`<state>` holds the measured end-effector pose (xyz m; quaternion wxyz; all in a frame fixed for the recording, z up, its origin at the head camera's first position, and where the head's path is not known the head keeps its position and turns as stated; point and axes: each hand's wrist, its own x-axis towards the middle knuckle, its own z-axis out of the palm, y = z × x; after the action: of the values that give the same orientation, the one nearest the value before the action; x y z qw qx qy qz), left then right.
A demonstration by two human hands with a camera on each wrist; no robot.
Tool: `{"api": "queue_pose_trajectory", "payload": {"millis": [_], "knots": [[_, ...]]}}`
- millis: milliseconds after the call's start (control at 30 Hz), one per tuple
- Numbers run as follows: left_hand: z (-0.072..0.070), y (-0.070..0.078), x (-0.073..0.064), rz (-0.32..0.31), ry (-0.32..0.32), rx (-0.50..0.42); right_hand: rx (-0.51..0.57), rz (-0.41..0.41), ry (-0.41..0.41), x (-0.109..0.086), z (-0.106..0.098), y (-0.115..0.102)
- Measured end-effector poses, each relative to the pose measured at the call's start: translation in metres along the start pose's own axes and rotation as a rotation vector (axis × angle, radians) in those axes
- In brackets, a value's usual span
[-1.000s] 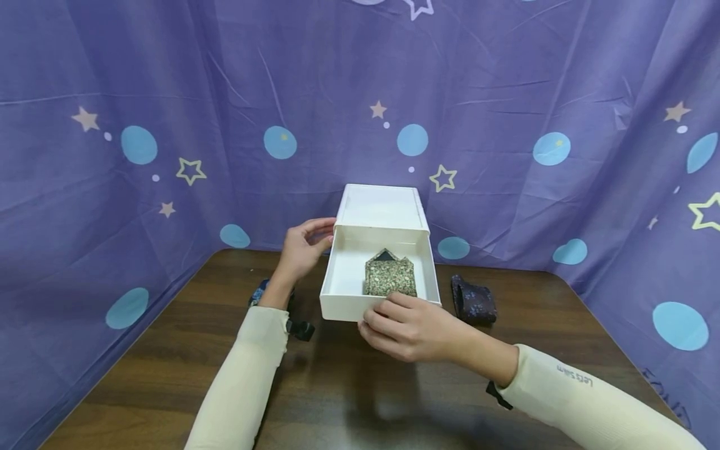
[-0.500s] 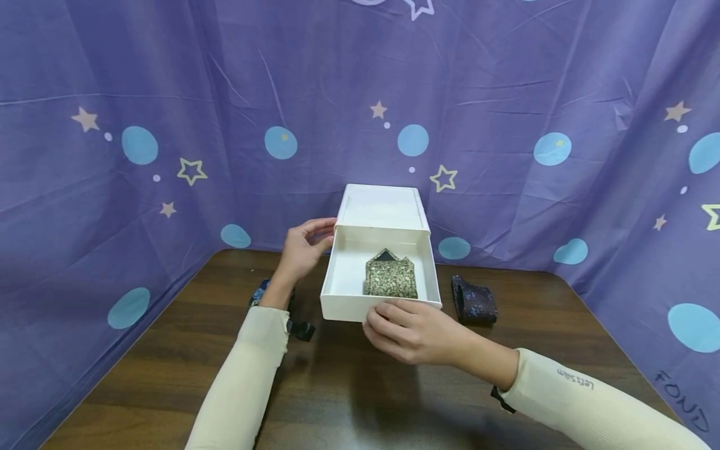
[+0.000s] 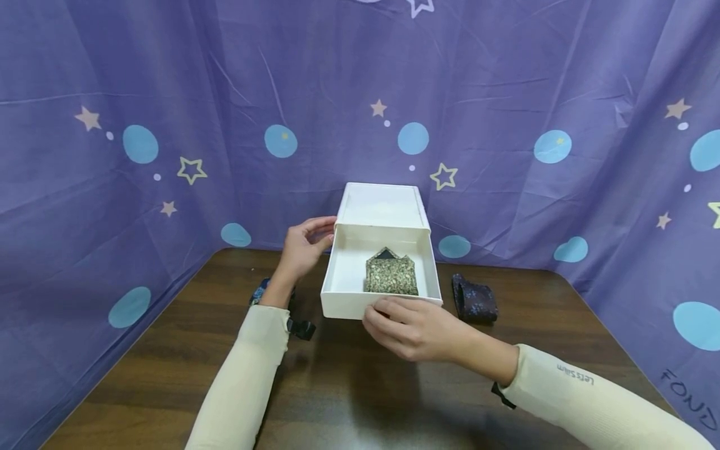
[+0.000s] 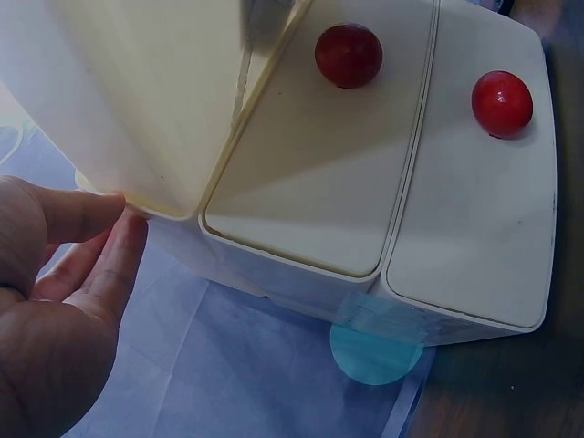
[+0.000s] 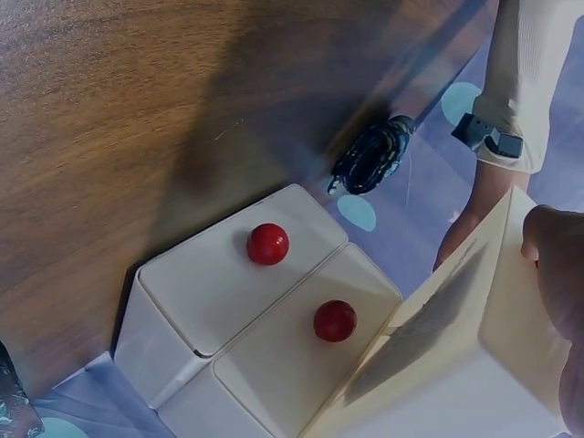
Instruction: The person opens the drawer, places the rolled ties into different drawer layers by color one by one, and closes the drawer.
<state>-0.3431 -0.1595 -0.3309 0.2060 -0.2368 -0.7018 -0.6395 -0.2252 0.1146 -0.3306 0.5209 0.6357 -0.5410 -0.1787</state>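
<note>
A white drawer cabinet stands at the back middle, its top drawer pulled far out towards me. Inside the drawer lies a folded green floral necktie, its pointed end showing dark lining. My left hand holds the cabinet's left front edge; in the left wrist view its thumb and fingertips meet at the corner. With curled fingers, my right hand grips the drawer front, right of its middle. Below, two closed drawers with red knobs show in both wrist views; the head view hides them.
A dark folded necktie with small blue flowers lies right of the cabinet. On the left, a blue patterned folded cloth is partly behind my left wrist in the head view. A purple curtain hangs behind the wooden table.
Over the last second my right hand has shifted slightly to the right along the drawer front. The left hand, the drawer and the green necktie stay as they were.
</note>
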Motion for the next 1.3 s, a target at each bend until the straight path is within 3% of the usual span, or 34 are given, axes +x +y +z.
{"api": "queue_pose_trajectory", "payload": {"millis": [933, 1300], "knots": [[0.0, 0.004, 0.0, -0.045, 0.013, 0.022, 0.025, 0.106, 0.06, 0.001, -0.003, 0.012], [0.0, 0.002, 0.0, -0.019, 0.005, 0.024, 0.004, 0.13, 0.047, 0.0, -0.001, 0.011]]}}
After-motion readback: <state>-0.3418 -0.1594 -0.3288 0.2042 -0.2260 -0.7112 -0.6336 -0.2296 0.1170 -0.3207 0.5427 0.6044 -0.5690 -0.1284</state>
